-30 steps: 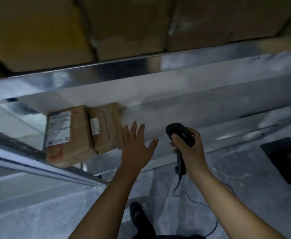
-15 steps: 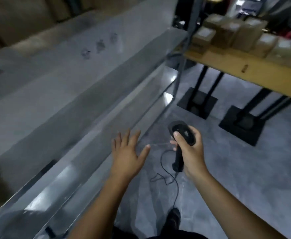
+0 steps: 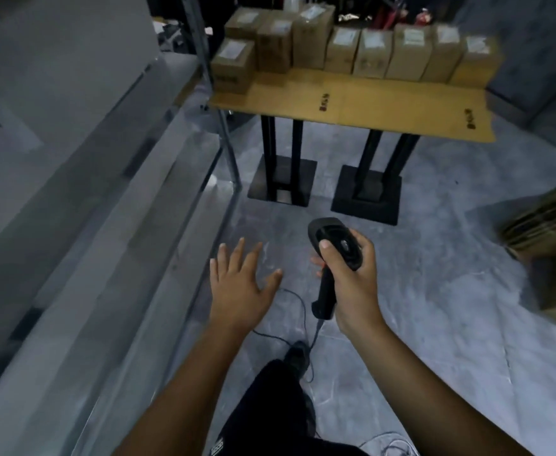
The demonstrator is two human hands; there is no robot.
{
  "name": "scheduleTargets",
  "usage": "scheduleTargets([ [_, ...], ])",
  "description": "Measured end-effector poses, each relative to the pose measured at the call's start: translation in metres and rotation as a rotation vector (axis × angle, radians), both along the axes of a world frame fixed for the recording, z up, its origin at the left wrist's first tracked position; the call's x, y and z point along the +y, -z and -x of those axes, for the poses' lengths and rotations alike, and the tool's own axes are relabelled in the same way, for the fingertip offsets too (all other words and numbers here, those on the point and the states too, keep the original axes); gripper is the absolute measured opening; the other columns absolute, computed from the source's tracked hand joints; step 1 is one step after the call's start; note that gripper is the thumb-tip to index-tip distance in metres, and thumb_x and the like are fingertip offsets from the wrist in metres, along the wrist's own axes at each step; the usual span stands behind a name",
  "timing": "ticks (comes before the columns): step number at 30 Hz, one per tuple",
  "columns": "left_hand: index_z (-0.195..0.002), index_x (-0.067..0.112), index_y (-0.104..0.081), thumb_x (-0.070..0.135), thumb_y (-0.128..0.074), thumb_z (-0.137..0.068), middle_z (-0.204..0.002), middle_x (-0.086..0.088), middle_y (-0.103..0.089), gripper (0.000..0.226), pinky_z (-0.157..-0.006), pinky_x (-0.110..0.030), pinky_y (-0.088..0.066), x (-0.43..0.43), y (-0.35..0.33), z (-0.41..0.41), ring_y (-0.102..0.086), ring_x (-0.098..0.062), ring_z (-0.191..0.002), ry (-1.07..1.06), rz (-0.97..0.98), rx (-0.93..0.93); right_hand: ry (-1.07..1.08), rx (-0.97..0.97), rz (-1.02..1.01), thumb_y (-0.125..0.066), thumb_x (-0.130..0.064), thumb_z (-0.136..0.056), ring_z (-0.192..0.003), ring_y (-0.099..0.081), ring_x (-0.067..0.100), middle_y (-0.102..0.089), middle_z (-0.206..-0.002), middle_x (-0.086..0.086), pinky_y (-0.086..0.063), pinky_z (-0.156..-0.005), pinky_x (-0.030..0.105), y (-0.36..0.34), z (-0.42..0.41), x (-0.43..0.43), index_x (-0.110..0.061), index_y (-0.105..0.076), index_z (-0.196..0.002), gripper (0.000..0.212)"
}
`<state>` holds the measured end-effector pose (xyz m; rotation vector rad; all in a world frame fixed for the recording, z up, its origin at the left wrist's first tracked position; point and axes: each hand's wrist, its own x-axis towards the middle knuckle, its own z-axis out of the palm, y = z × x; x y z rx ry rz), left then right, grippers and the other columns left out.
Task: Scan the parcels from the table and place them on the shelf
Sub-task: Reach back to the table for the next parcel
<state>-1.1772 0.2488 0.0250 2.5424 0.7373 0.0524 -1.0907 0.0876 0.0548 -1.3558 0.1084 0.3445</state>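
Note:
Several brown cardboard parcels (image 3: 372, 54) with white labels stand in a row at the back of the table (image 3: 368, 103), which is covered with flat cardboard. My right hand (image 3: 352, 284) grips a black handheld scanner (image 3: 334, 248) by its handle, thumb on top, its cable trailing to the floor. My left hand (image 3: 240, 284) hovers over the floor with fingers spread, holding nothing. The metal shelf (image 3: 112, 225) runs along the left, its boards bare in this view.
The table stands on two black pedestal legs (image 3: 283, 182) on a grey floor. A stack of flattened cardboard (image 3: 546, 225) lies at the right edge. The scanner cable (image 3: 289, 337) loops over the floor near my shoe (image 3: 298, 357).
The view has swung from the shelf with two placed parcels to the right, bringing the parcel table ahead. My hands keep the same pose, the scanner still in the right.

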Motion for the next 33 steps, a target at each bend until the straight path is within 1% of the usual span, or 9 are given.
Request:
scheduleTargets([
  [6,-0.162,0.030,-0.029,0.085,-0.013,-0.078,-0.174,0.002,-0.011,0.101,-0.125,-0.044,0.013,0.008,0.020,-0.090,0.007,-0.027,-0.160,0.106,0.015,0.032,0.082,0.033,0.041,-0.079,-0.024,-0.093,-0.101,-0.077,0.026,-0.074,-0.119,0.000,-0.062,-0.091,0.047,0.017,-0.061,-0.006,-0.028,-0.055,-0.135,0.049],
  [9,-0.162,0.031,-0.027,0.085,-0.010,-0.077,-0.174,0.001,-0.010,0.103,-0.125,-0.044,0.012,0.028,0.027,-0.147,0.007,-0.028,-0.160,0.133,0.009,0.035,0.069,-0.010,0.090,-0.081,-0.026,-0.091,-0.108,-0.074,0.029,-0.074,-0.117,-0.005,-0.062,-0.091,0.043,0.022,-0.112,0.011,-0.034,-0.058,-0.131,0.047],
  [14,-0.162,0.027,-0.029,0.081,-0.013,-0.080,-0.173,-0.004,-0.014,0.100,-0.126,-0.046,0.010,0.083,0.026,-0.239,0.003,-0.032,-0.159,0.123,0.020,0.012,0.047,-0.080,0.165,-0.082,-0.022,-0.091,-0.116,-0.070,0.017,-0.071,-0.124,-0.007,-0.057,-0.105,0.049,0.014,-0.208,0.062,-0.029,-0.058,-0.133,0.048],
  [17,-0.163,0.027,-0.028,0.081,-0.015,-0.080,-0.173,-0.004,-0.014,0.099,-0.126,-0.048,0.006,0.121,0.019,-0.288,0.001,-0.033,-0.160,0.104,0.027,-0.024,0.010,-0.116,0.213,-0.082,-0.024,-0.090,-0.114,-0.070,0.013,-0.072,-0.117,-0.014,-0.056,-0.105,0.052,0.005,-0.261,0.096,-0.030,-0.058,-0.133,0.049],
  [20,-0.163,0.027,-0.028,0.081,-0.013,-0.079,-0.173,-0.003,-0.013,0.101,-0.127,-0.048,0.004,0.155,0.010,-0.331,0.004,-0.030,-0.160,0.099,0.040,-0.055,0.007,-0.152,0.226,-0.082,-0.026,-0.090,-0.113,-0.070,0.012,-0.071,-0.121,-0.009,-0.055,-0.106,0.050,-0.004,-0.307,0.129,-0.030,-0.056,-0.135,0.052],
  [24,-0.162,0.026,-0.031,0.080,-0.021,-0.085,-0.173,-0.003,-0.016,0.094,-0.128,-0.047,0.001,0.193,-0.003,-0.372,0.002,-0.029,-0.160,0.073,0.058,-0.103,-0.026,-0.170,0.223,-0.084,-0.033,-0.089,-0.117,-0.071,0.023,-0.069,-0.128,-0.007,-0.055,-0.106,0.057,-0.014,-0.353,0.168,-0.035,-0.055,-0.135,0.054],
  [26,-0.161,0.026,-0.031,0.079,-0.027,-0.088,-0.172,-0.003,-0.016,0.090,-0.127,-0.047,0.001,0.212,-0.004,-0.390,0.002,-0.030,-0.160,0.055,0.066,-0.113,-0.042,-0.168,0.218,-0.083,-0.032,-0.089,-0.117,-0.071,0.024,-0.069,-0.127,-0.006,-0.055,-0.106,0.056,-0.016,-0.375,0.187,-0.037,-0.055,-0.134,0.053],
  [30,-0.161,0.023,-0.032,0.081,-0.022,-0.083,-0.171,-0.007,-0.020,0.098,-0.128,-0.054,-0.004,0.242,0.002,-0.426,-0.002,-0.035,-0.159,0.034,0.062,-0.114,-0.091,-0.150,0.208,-0.082,-0.028,-0.091,-0.115,-0.072,0.023,-0.070,-0.125,-0.002,-0.056,-0.106,0.052,-0.011,-0.413,0.221,-0.039,-0.053,-0.131,0.051],
  [33,-0.161,0.022,-0.032,0.082,-0.021,-0.082,-0.172,-0.006,-0.020,0.100,-0.128,-0.053,-0.004,0.260,0.004,-0.456,-0.003,-0.034,-0.159,-0.001,0.055,-0.123,-0.122,-0.132,0.200,-0.082,-0.028,-0.091,-0.113,-0.073,0.016,-0.072,-0.120,-0.009,-0.058,-0.104,0.044,-0.005,-0.445,0.247,-0.034,-0.054,-0.135,0.052],
])
